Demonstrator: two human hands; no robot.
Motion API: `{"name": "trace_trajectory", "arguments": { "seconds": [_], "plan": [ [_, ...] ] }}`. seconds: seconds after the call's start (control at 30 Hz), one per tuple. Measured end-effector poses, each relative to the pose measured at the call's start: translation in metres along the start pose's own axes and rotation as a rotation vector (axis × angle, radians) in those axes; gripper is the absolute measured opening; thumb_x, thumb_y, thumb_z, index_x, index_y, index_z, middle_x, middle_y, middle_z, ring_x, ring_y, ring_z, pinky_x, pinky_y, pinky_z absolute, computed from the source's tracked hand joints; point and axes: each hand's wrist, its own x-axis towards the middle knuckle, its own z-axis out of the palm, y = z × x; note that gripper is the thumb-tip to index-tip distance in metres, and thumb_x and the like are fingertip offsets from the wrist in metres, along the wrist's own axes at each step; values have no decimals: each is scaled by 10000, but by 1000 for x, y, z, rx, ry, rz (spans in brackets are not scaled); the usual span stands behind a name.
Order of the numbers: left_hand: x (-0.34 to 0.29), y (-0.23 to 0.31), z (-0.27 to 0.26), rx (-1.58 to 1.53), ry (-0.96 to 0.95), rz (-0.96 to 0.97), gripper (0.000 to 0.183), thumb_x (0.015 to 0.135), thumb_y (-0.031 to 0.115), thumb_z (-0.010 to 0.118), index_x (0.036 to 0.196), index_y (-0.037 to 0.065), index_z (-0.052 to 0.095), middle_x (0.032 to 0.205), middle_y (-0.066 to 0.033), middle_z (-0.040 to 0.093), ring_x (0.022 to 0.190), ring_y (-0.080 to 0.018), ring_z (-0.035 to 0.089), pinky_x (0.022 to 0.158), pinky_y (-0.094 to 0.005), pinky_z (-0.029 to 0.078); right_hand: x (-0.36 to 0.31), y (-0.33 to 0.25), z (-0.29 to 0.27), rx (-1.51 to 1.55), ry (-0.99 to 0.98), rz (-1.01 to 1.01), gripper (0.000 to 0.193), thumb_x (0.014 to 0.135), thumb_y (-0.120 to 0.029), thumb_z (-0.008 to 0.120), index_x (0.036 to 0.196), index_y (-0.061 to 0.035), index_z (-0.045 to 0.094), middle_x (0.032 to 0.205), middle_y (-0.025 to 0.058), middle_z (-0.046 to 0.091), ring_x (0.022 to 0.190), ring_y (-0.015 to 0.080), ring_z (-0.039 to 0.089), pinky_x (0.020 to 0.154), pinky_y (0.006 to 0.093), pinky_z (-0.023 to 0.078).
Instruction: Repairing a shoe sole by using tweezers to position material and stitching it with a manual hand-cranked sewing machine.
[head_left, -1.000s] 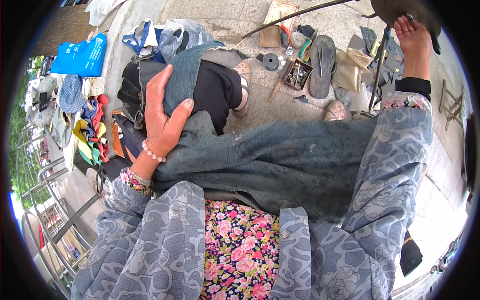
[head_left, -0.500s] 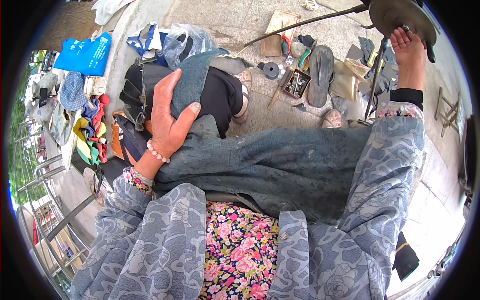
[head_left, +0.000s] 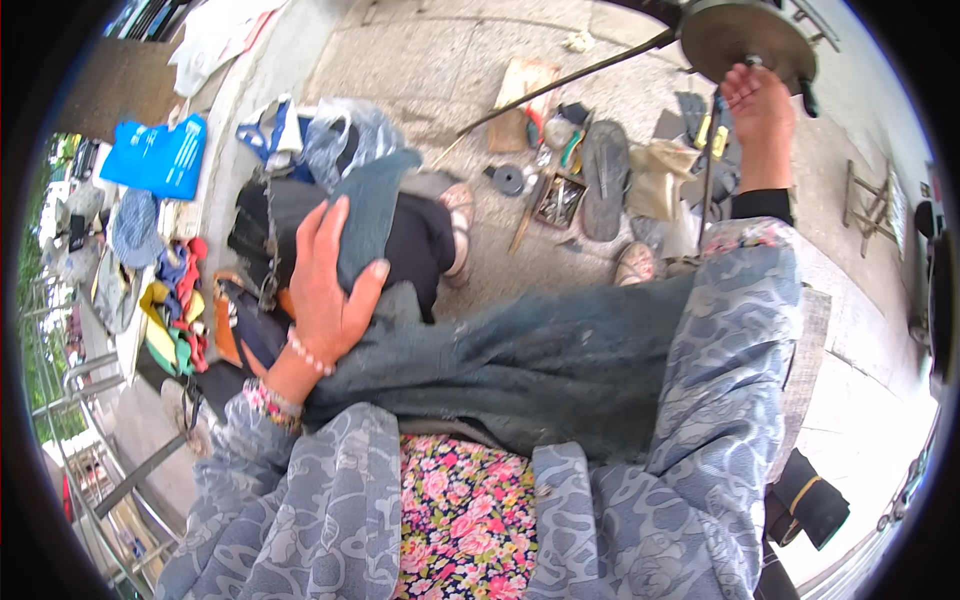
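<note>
My left hand [head_left: 328, 285] lies on my raised knee, fingers and thumb spread over a strip of blue denim-like cloth [head_left: 368, 225]. A beaded bracelet circles that wrist. A worn dark blue-grey apron [head_left: 530, 365] covers my lap. At the upper right my right hand [head_left: 762, 108] reaches up to a round metal wheel [head_left: 735, 42], palm showing and fingers loosely extended. Its fingertips are close to the wheel's hub; whether they touch it I cannot tell. A short black handle [head_left: 810, 98] sticks out from the wheel's rim, beside the hand and not held.
On the paving ahead are a dark shoe sole [head_left: 604, 180], a box of small metal parts [head_left: 560, 202], a black roll [head_left: 507, 180] and a clear plastic bag [head_left: 660, 175]. A thin rod [head_left: 570, 85] slants from the machine. Leftward are a blue bag [head_left: 155, 160] and coloured cloths [head_left: 180, 310].
The view has shifted, so the ground things sit lower and further left. My right hand's fingers look slightly more bent by the wheel. My left hand stays on the knee.
</note>
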Motion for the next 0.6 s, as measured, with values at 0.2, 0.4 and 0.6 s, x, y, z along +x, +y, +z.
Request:
{"name": "trace_trajectory", "arguments": {
  "seconds": [0.2, 0.4, 0.6],
  "plan": [
    [46, 47, 4, 261, -215, 261, 606, 736, 264, 742, 1274, 59, 554, 1336, -204, 477, 1263, -433, 419, 1033, -527, 327, -29, -8, 0, 37, 22, -76, 142, 899, -95, 554, 1019, -20, 549, 813, 118, 671, 622, 196, 641, 548, 319, 542],
    [93, 95, 42, 162, -910, 554, 467, 750, 275, 732, 1142, 60, 598, 1019, -102, 590, 997, -294, 589, 858, -418, 426, -45, -8, 6, 18, 31, -88, 149, 919, -109, 554, 1053, -46, 540, 844, 101, 667, 632, 172, 632, 544, 298, 530],
    [96, 135, 60, 136, -720, 831, 366, 771, 215, 659, 1087, 34, 618, 890, -80, 609, 864, -252, 620, 775, -380, 436, -56, -8, 7, -30, 78, -85, 137, 927, -99, 560, 1056, -56, 541, 843, 91, 665, 631, 165, 629, 551, 293, 528]
  ]
}}
